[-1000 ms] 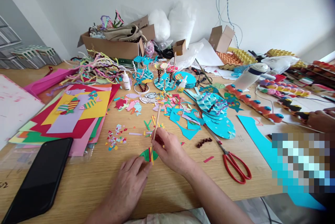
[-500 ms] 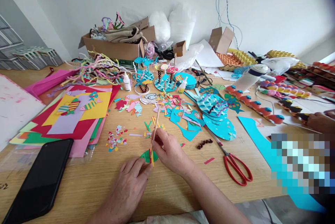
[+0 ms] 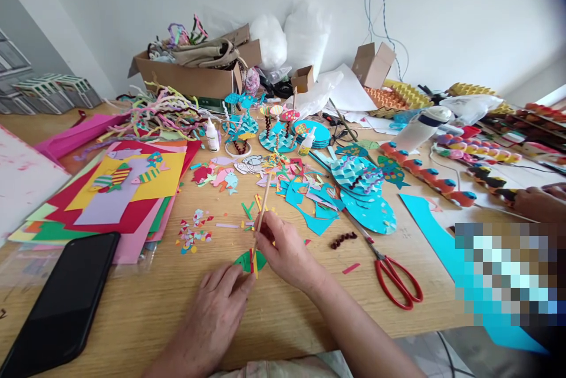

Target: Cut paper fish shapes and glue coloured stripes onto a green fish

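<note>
A green paper fish point(image 3: 242, 261) lies on the table in front of me, with narrow red and yellow paper strips point(image 3: 255, 266) across its body. My left hand point(image 3: 221, 295) rests with fingers stretched out at the fish's near edge, fingertips touching it, thumb apart. Between the thumb and fingers of my right hand point(image 3: 283, 248) is a thin wooden stick point(image 3: 265, 201), held nearly upright. Its lower tip meets the strips on the fish. Small paper scraps point(image 3: 194, 233) are scattered to the left, beyond my left hand.
Red-handled scissors point(image 3: 398, 283) and a brown fuzzy piece point(image 3: 344, 240) lie to the right. A black phone point(image 3: 62, 307) and stacked coloured paper point(image 3: 128, 213) are at left. Glue bottles point(image 3: 213, 136) and blue cuttings point(image 3: 305, 207) stand or lie farther back. Another person's hand point(image 3: 537, 204) is at far right.
The view has shifted slightly, moving the scene a little left and up. Both hands keep nearly the same pose, and the stick's tip stays at the strips on the fish.
</note>
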`<control>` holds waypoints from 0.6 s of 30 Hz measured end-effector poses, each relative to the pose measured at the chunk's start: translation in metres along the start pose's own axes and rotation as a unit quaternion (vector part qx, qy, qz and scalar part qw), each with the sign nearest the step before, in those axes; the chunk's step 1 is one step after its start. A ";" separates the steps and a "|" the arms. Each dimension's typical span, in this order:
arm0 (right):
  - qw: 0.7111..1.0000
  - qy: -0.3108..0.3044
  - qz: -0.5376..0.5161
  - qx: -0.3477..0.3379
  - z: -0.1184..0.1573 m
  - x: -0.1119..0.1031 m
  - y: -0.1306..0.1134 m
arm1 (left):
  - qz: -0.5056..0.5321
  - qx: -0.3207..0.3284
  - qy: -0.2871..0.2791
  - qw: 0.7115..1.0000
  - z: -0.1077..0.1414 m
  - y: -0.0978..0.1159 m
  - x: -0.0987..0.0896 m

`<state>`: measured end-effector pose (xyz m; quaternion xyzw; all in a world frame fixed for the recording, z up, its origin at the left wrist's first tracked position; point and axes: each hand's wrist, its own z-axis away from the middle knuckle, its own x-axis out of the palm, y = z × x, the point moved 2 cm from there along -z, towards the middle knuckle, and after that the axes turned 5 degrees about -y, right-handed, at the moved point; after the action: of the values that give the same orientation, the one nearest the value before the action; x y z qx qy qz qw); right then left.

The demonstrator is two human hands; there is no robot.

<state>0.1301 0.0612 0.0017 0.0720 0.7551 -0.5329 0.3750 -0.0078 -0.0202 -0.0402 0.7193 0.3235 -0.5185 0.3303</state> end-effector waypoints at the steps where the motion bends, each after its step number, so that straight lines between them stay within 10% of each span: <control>1: 1.000 -0.002 0.001 0.003 0.000 0.001 0.001 | -0.004 0.002 0.002 1.000 0.000 0.000 0.000; 18: 1.000 0.025 -0.006 0.005 -0.008 0.002 0.003 | -0.012 -0.007 0.017 1.000 0.003 0.001 0.002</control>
<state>0.1263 0.0688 -0.0013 0.0824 0.7620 -0.5368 0.3526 -0.0079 -0.0235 -0.0430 0.7221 0.3410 -0.5076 0.3235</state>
